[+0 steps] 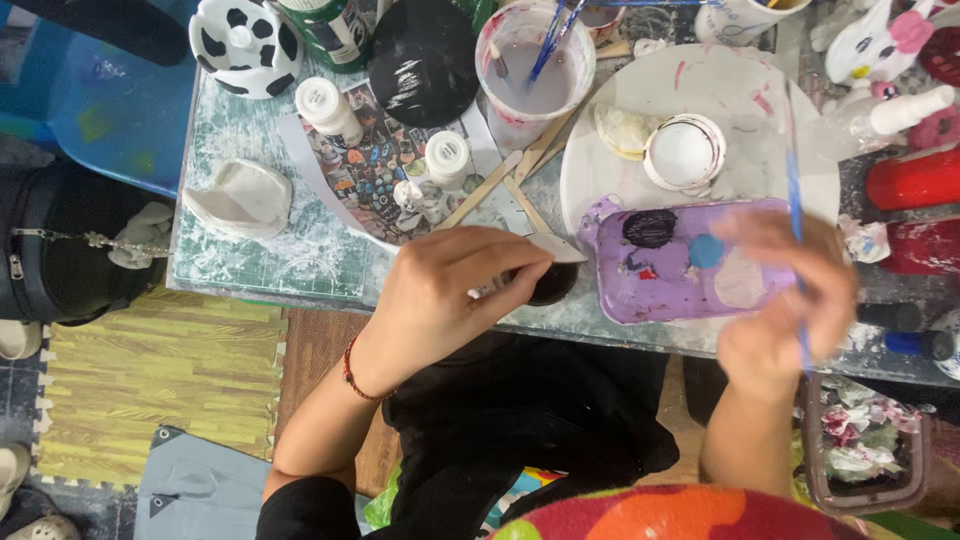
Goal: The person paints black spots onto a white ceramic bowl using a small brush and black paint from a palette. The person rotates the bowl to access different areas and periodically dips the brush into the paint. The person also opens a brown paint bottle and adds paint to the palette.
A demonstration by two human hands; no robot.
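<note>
Two hands are busy over the paint-spattered table (270, 255). Her or his left hand (450, 285) curls down over one small dark round piece (552, 283) near the table's front edge; thumb and fingers are pressed together around it, pinching it, so only its dark lower side and a pale tip beside it peek out. One red cord bracelet (352, 378) circles that wrist. The right hand (785, 300) is blurred, but its fingers are closed around one thin blue-handled brush (795, 200), which stands nearly upright and crosses in front of one purple tray palette (680, 265). On that palette I count one black blob and one blue blob, side by side.

Behind the palette lies one large round white plate (740, 90), with one small white lidded tub (684, 153) resting on it. One plastic cup of cloudy lilac water (535, 70) stands just left of the plate, with brushes leaning in it; I cannot count them surely. Two small white-capped paint bottles (328, 108) stand on a printed sheet, well apart from each other. Three flat wooden sticks (490, 190) lie crossed between cup and left hand. One black disc (423, 60), one black-and-white spotted figure (245, 42) and one white clay piece (240, 200) sit farther left.
</note>
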